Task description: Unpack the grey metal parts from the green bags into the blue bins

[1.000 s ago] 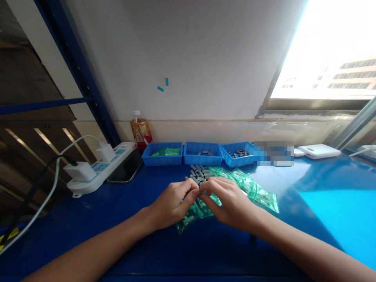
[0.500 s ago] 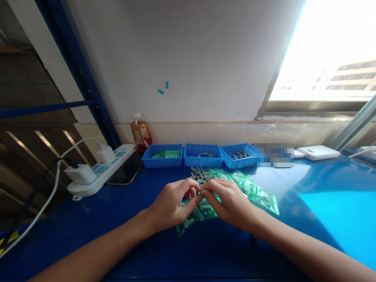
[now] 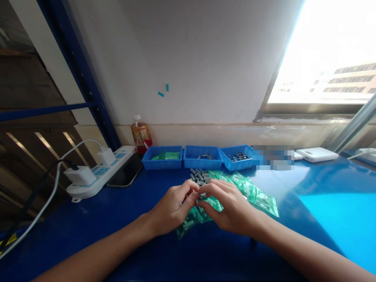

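Observation:
Above the green plastic bags, my left hand [image 3: 174,207] is closed, thumb and forefinger pinched together; whatever they hold is hidden. My right hand [image 3: 230,201] meets it fingertip to fingertip, its thumb and forefinger curled around a small grey metal piece [image 3: 203,194]. Just behind the hands lies a loose pile of short grey metal cylinders [image 3: 197,174]. One green bag [image 3: 188,224] with parts inside lies under my hands. More green bags [image 3: 252,190] stretch out to the right, partly covered by my right hand.
Three blue bins stand along the wall: one with green bags [image 3: 162,165], two with metal parts [image 3: 202,163] [image 3: 237,164]. To the left are a bottle [image 3: 141,135], a phone [image 3: 125,172] and a power strip [image 3: 101,172] with cables. A white box [image 3: 317,154] sits at right.
My right thumb has come away from the forefinger, so the gap between them is wider. My left thumb has drawn up against its forefinger. The bins and bags stay put.

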Available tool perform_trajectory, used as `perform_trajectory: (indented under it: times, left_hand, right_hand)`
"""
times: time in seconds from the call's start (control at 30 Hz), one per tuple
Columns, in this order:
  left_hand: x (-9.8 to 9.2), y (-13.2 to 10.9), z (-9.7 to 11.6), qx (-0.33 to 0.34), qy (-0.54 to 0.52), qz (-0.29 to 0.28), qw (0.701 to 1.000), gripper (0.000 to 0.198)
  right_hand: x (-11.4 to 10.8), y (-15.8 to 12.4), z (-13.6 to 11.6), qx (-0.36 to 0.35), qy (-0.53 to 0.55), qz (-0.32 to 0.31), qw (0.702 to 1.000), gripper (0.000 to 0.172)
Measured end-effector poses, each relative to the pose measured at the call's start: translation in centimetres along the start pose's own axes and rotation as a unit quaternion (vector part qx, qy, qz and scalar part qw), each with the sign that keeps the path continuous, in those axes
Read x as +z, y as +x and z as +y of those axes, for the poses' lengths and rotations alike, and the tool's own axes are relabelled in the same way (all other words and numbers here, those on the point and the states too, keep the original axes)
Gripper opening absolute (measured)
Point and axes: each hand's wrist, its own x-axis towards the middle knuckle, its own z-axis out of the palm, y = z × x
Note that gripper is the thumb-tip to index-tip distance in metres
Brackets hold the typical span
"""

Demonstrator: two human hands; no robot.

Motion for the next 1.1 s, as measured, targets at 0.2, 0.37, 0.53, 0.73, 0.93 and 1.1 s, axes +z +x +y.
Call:
perform_trajectory:
  times: [0.2,0.37,0.53,0.73,0.93,1.1]
  left_hand:
    - [-0.1,-0.1,-0.3,0.002,0.028,0.002,1.0,0.024]
    - [-0.5,0.2,-0.6,0.023,0.133,0.022,0.991,0.024]
    - [-1.5,1.1,-2.4,0.019,0.228,0.041,0.973,0.028]
    - [-2.2,1.5,-4.2,-0.022,0.256,0.0,0.966,0.026]
    - [-2.4,1.5,-3.6,-0.038,0.27,0.002,0.962,0.015]
    - [-2.3,1.5,-3.8,-0.025,0.259,0.02,0.965,0.015]
  right_hand:
    - [0.1,0.1,0.0,-0.003,-0.019,0.009,1.0,0.005]
    - [-1.0,0.6,1.8,0.016,-0.051,0.039,0.998,0.01]
    - [-3.3,0.4,7.4,0.142,-0.142,0.138,0.97,0.016]
    - [-4.4,-0.9,12.8,0.249,-0.192,0.215,0.925,0.018]
    - [-3.7,-1.4,13.9,0.259,-0.251,0.185,0.914,0.022]
    - [-3.0,-0.8,12.3,0.223,-0.225,0.164,0.934,0.024]
